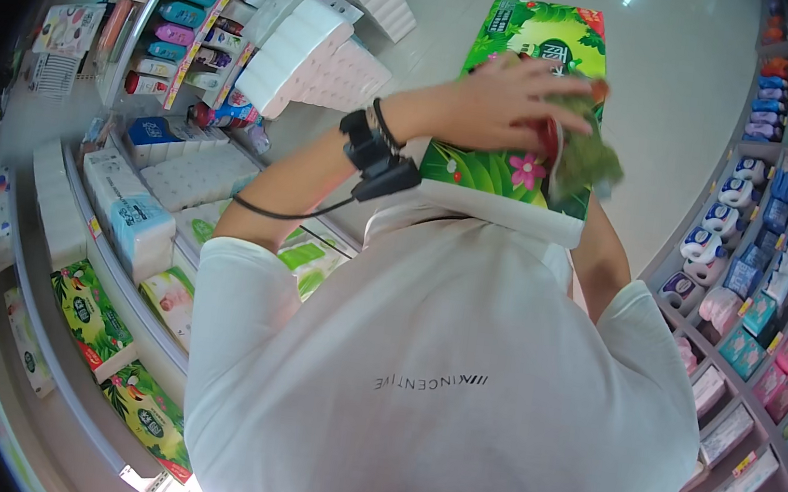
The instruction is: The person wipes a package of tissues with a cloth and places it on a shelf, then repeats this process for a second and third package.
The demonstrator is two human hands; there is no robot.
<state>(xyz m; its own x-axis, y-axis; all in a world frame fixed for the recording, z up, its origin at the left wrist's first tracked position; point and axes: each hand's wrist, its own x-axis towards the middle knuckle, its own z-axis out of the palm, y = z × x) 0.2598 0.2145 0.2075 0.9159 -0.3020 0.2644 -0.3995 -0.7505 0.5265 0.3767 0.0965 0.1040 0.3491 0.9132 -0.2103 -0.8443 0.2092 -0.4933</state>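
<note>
A tissue pack (497, 170) with green, leafy printing and pink flowers is up before my chest, its white side towards me. Across its upper face lies my left hand (508, 106), blurred, with a black band and a black device at the wrist. Its fingers are on a crumpled green and red cloth (587, 151), which hangs over the pack's right part. My right forearm reaches up behind the pack's lower right corner; my right hand is hidden there.
Shelves on the left hold bottles (181, 14), wrapped paper rolls (299, 53) and more green tissue packs (91, 313). Detergent bottles (704, 245) and small packets (743, 351) fill the shelves on the right. Glossy floor (668, 80) shows between them.
</note>
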